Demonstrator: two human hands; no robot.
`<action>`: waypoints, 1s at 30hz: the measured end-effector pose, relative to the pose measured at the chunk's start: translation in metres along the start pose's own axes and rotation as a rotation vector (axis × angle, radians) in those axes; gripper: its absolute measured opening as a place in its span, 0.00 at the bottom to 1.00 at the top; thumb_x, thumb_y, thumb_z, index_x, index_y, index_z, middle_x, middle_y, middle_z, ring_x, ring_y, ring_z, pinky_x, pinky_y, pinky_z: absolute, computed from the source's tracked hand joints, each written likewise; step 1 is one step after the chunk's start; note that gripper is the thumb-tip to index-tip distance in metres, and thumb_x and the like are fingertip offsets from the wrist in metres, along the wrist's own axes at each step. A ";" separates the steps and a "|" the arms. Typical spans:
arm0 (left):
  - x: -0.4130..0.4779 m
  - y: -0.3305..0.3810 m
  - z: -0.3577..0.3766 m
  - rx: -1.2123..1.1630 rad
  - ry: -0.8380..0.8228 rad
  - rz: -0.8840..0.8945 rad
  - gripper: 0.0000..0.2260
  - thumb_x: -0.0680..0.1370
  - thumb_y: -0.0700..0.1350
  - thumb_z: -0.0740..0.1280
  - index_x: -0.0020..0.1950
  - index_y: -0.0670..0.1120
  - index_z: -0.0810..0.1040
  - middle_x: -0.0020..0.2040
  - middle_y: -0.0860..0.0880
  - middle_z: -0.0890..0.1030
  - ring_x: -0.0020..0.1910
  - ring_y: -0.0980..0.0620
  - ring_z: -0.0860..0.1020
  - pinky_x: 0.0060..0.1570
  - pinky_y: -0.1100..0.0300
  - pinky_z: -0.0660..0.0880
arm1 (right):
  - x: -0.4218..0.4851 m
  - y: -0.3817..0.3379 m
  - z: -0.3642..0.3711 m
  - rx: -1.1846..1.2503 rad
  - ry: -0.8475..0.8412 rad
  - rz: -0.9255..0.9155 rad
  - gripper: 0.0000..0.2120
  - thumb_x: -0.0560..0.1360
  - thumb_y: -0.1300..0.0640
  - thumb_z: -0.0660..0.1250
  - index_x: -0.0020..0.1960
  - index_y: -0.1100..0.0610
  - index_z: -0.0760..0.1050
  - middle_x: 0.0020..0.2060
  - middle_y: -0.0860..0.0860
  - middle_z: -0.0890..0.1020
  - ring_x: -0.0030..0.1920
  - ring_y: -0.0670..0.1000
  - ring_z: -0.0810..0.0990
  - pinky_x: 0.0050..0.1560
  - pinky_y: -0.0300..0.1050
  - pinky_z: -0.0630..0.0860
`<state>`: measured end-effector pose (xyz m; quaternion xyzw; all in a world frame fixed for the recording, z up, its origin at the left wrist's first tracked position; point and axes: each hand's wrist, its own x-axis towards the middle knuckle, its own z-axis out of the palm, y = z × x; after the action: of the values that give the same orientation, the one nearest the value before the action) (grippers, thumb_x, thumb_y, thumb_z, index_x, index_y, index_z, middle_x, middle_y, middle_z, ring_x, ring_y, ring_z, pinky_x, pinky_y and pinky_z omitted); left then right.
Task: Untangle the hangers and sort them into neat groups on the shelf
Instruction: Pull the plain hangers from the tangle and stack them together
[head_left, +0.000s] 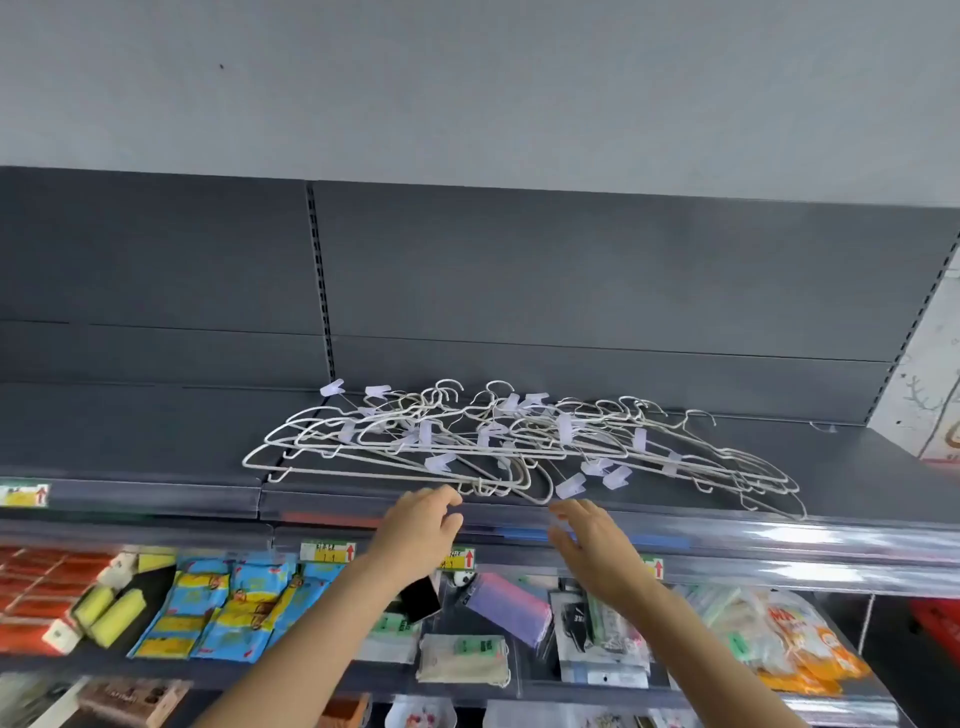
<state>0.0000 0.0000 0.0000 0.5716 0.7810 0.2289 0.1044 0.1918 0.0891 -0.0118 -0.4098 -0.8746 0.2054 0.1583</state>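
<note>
One view is given, taken by a wide-angle camera worn on the person's head. It is pointed forward at a dark shelf (130, 436), seen at close range from just above its top board. The hangers (519, 447) are framed mid-picture; the left hand (421, 525) and right hand (592, 540) are seen extended in from the near edge. Packets (234, 608) on a lower tier are seen below, and a grey wall (467, 78) far above.

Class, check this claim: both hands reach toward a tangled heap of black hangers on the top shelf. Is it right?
No: the head view shows white hangers, not black. The left hand and right hand do reach toward that tangled heap on the top shelf.
</note>
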 end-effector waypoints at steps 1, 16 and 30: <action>0.002 -0.001 0.001 0.000 -0.007 -0.010 0.13 0.79 0.46 0.57 0.63 0.46 0.71 0.56 0.46 0.77 0.57 0.47 0.72 0.58 0.52 0.71 | 0.003 0.002 0.000 0.011 -0.007 0.012 0.18 0.79 0.53 0.56 0.68 0.56 0.65 0.64 0.53 0.72 0.64 0.52 0.70 0.63 0.47 0.69; 0.087 -0.064 0.005 -0.109 -0.038 -0.009 0.12 0.79 0.44 0.58 0.62 0.46 0.73 0.54 0.48 0.78 0.56 0.51 0.74 0.58 0.54 0.72 | 0.094 0.007 0.023 0.041 0.009 0.027 0.18 0.78 0.53 0.58 0.66 0.57 0.67 0.59 0.54 0.75 0.58 0.52 0.74 0.56 0.43 0.70; 0.202 -0.112 -0.001 -0.187 -0.087 0.043 0.14 0.80 0.44 0.55 0.64 0.47 0.72 0.61 0.50 0.77 0.59 0.55 0.74 0.56 0.63 0.70 | 0.203 0.014 0.036 0.038 0.052 0.169 0.10 0.77 0.54 0.60 0.53 0.59 0.73 0.48 0.53 0.77 0.47 0.53 0.77 0.50 0.47 0.74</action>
<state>-0.1604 0.1628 -0.0324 0.5853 0.7386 0.2781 0.1861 0.0599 0.2479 -0.0271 -0.4842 -0.8284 0.2238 0.1709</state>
